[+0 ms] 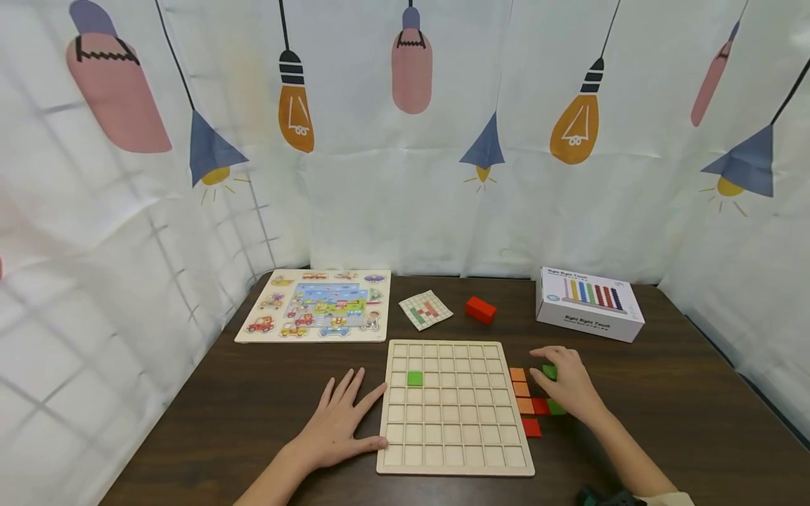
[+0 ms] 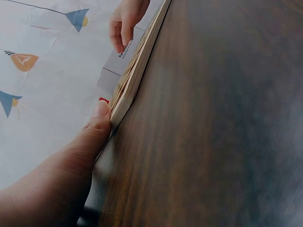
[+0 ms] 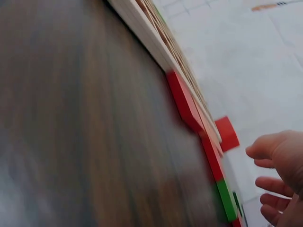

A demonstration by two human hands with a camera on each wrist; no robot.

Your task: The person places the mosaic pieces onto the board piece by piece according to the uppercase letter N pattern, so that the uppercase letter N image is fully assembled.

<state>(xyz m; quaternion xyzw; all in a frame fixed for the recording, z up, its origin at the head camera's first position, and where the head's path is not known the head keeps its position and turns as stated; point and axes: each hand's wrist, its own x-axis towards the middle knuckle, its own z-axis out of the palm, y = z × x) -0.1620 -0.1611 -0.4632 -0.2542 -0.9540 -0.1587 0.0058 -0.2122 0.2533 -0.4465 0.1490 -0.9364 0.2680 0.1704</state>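
A pale wooden grid board (image 1: 451, 396) lies on the dark table, with one green tile (image 1: 414, 379) in a cell at its upper left. My left hand (image 1: 344, 422) has its fingers spread, and its thumb (image 2: 100, 113) touches the board's left edge. Right of the board, my right hand (image 1: 568, 383) hovers with thumb and fingers apart, holding nothing. It is nearest another green tile (image 1: 549, 372), which it partly hides. Around it lie orange tiles (image 1: 519, 390), red tiles (image 1: 531, 427) and a further green tile (image 1: 555, 407).
Behind the board are a small pattern card (image 1: 426, 310) and a red block (image 1: 481, 310). A picture puzzle board (image 1: 313, 306) lies at the back left; a white box (image 1: 590, 303) stands at the back right. A printed curtain (image 1: 405, 211) hangs behind the table.
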